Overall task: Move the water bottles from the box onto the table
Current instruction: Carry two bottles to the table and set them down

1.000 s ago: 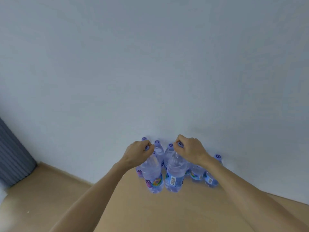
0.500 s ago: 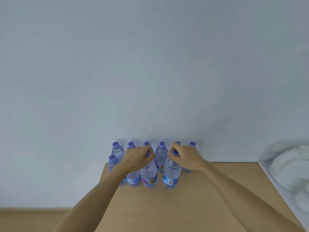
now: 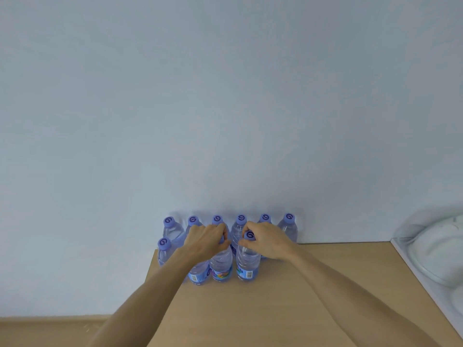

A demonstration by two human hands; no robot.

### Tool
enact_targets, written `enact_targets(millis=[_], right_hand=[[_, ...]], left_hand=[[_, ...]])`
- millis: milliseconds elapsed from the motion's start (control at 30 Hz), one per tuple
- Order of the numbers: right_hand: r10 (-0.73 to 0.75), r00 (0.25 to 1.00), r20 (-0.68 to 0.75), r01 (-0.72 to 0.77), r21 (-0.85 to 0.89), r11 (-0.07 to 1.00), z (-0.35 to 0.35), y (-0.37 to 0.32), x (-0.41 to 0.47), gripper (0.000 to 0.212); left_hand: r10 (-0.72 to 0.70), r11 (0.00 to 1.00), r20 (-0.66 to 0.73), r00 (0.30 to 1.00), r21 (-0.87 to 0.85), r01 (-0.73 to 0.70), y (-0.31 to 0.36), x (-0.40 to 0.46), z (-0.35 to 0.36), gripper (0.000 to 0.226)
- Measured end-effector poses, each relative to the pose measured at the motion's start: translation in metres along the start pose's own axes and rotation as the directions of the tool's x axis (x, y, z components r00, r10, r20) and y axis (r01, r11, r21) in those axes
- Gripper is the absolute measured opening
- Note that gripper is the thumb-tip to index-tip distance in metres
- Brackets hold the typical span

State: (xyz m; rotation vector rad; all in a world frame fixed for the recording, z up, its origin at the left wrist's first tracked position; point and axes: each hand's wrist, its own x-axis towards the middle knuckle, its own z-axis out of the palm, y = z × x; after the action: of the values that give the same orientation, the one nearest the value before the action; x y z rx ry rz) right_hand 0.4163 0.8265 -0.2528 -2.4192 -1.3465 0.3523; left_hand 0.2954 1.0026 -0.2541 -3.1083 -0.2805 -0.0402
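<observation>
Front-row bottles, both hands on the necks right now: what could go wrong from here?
1. The left hand and right hand each grip a front-row bottle only at the neck; letting go unevenly could tip one.
2. The back-row bottles stand packed close behind, so a nudge may topple several.
3. The far-left bottle stands at the table corner; sideways crowding could push it off.

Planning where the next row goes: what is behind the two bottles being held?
Behind the held bottles a row of capped bottles stands against the wall. The left hand and right hand cover parts of that row.
</observation>
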Motion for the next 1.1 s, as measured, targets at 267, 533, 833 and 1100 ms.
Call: enact_targets(millis=[267,533,833,1100], right_hand=[[-0.029,0.999,0.039,0.028,0.014,1.000,0.015,-0.001,0.005,0.033],[-0.043,0.988,0.151,0.028,0.102,0.994,0.013,0.005,0.000,0.026],[-0.003,0.995,0.096,-0.009,0.121,0.993,0.019,-0.002,0.000,0.027],[0.038,0.993,0.114,-0.049,0.097,0.994,0.015,-0.011,-0.010,0.034]], left_hand=[[0.058,0.994,0.002,0.998,0.097,-0.058,-0.001,-0.002,0.006,0.033],[0.059,0.997,0.042,0.997,0.051,-0.061,-0.015,-0.008,-0.004,0.040],[0.058,0.997,0.065,0.996,0.046,-0.061,-0.015,-0.010,-0.007,0.039],[0.053,0.998,0.092,0.994,0.038,-0.056,-0.012,-0.013,-0.010,0.044]])
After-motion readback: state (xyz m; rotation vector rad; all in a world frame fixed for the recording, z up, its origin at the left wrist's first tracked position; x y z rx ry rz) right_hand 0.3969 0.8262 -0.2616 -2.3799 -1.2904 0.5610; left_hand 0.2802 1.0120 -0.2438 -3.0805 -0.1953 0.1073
